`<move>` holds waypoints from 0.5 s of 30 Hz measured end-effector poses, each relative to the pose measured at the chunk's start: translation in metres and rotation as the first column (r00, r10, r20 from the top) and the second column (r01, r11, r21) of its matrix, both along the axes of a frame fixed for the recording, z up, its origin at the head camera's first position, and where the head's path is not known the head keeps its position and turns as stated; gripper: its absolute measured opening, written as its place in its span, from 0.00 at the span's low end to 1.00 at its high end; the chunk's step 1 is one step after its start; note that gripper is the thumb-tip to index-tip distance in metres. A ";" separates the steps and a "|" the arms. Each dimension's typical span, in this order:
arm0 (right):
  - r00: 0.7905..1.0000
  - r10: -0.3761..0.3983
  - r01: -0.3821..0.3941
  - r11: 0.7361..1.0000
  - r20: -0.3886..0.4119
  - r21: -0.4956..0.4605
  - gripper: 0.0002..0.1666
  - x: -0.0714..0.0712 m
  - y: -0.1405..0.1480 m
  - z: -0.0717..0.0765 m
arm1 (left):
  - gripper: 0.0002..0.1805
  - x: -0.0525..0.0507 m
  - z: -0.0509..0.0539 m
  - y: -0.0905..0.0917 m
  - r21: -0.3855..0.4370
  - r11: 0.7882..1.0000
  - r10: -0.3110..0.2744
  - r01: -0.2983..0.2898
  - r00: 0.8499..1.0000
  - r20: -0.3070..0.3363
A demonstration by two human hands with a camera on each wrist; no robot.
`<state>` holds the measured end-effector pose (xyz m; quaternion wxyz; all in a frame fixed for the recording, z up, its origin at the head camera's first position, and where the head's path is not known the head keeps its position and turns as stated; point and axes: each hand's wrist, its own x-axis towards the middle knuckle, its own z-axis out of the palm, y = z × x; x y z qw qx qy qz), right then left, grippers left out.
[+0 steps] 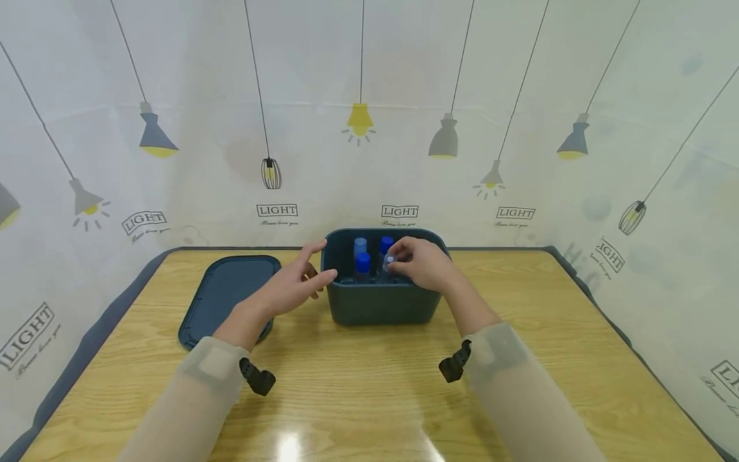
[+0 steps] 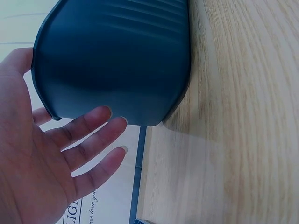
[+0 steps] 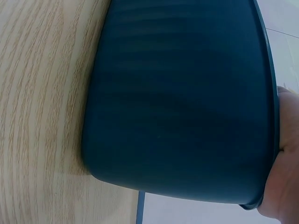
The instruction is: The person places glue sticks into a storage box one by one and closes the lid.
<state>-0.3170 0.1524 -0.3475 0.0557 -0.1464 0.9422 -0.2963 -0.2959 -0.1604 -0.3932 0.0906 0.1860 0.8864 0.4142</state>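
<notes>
A dark blue-green plastic bin stands upright on the table, with several small bottles inside. Two have deep blue caps, one at the front and one behind it to the right; a third bottle looks paler blue. My right hand reaches over the bin's right side and pinches a clear bottle by its pale top. In the right wrist view the bin wall hides those fingertips. At the left rim is my left hand, fingers spread and loosely bent; in the left wrist view its thumb touches the rim.
A flat dark blue lid lies on the wooden table, left of the bin and partly under my left forearm. Behind the table hangs a pale wall cloth printed with lamps. Black wrist cameras sit on both sleeves.
</notes>
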 end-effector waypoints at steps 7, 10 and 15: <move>1.000 -0.001 0.001 1.000 0.012 -0.020 0.20 -0.002 0.001 -0.003 | 0.48 -0.001 -0.002 -0.001 0.001 1.000 -0.005 0.005 1.000 -0.009; 1.000 -0.006 0.006 0.999 0.003 -0.038 0.23 -0.003 0.002 -0.004 | 0.47 0.000 -0.002 -0.001 0.007 1.000 -0.005 0.005 1.000 -0.012; 0.999 -0.026 0.023 0.996 -0.031 -0.090 0.25 -0.001 0.004 -0.004 | 0.47 -0.002 -0.002 -0.001 0.012 1.000 -0.009 0.009 1.000 -0.013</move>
